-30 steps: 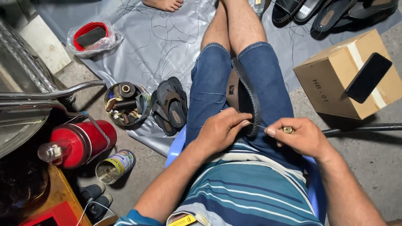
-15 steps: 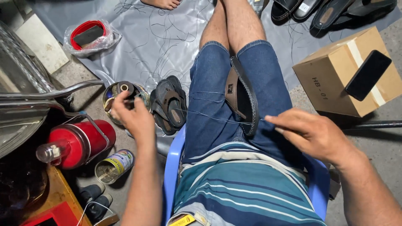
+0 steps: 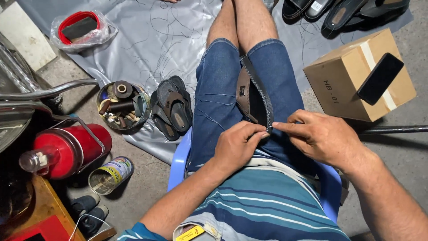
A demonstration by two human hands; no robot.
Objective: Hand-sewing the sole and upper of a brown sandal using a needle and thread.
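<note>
A brown box [image 3: 356, 76] with a pale tape strip stands at right, a black phone [image 3: 380, 78] leaning on it; a labelled tin [image 3: 110, 175] lies lower left (open end outward). Grey sheet [image 3: 147, 40] covers concrete floor. The left hand [image 3: 237, 145], back from the tool can [image 3: 121, 105], and right hand [image 3: 318, 136] both pinch the sandal [image 3: 252, 96] edge on the lap.

Your left hand [image 3: 238, 145] pinches the near end of the brown sandal [image 3: 250, 96] clamped upright between your thighs | your right hand [image 3: 318, 136] meets it fingertip to fingertip | tool tin [image 3: 121, 106], sandal pair [image 3: 173, 109] lie left on the grey sheet [image 3: 147, 40] | cardboard box [image 3: 352, 76] right
</note>
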